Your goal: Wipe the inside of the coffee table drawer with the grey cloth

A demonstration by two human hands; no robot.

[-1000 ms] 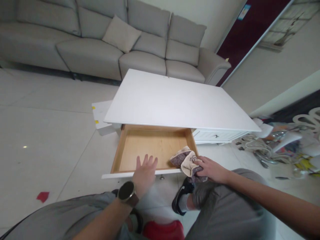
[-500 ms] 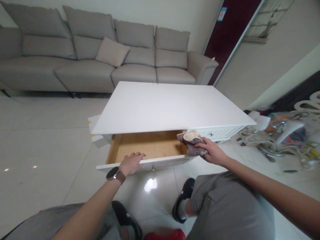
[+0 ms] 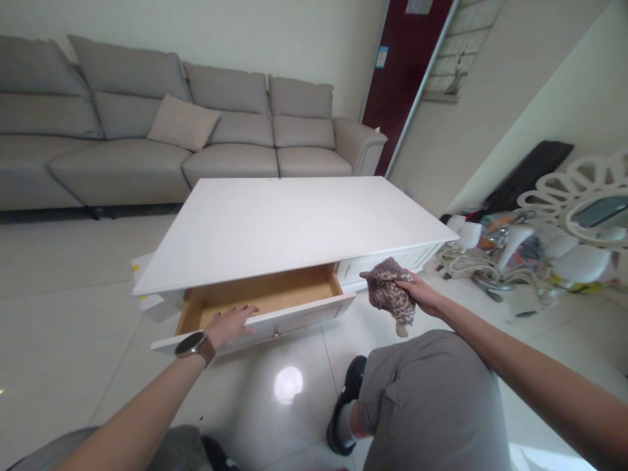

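Note:
A patterned purple-brown cloth (image 3: 390, 292) hangs bunched from my right hand (image 3: 420, 294), whose fingers are closed on it. It is held in the air to the right of the pulled-out drawer (image 3: 299, 313). My left hand (image 3: 231, 327) rests over the top edge of the drawer front, fingers stretched out. The drawer has a bare wooden inside and a small metal knob (image 3: 275, 333). It belongs to a white coffee table (image 3: 294, 219), whose top stretches out in front of me.
A grey sofa (image 3: 235, 154) with a beige cushion (image 3: 183, 122) stands behind the table. White lamp parts (image 3: 510, 248) and other clutter lie on the floor at right, beside an ornate white mirror frame (image 3: 579, 226). A white box (image 3: 157, 307) sits at the table's left end.
My right hand has moved the cloth away from the drawer's right end, and the cloth now hangs down. My left hand stays at the drawer front. The view has turned right.

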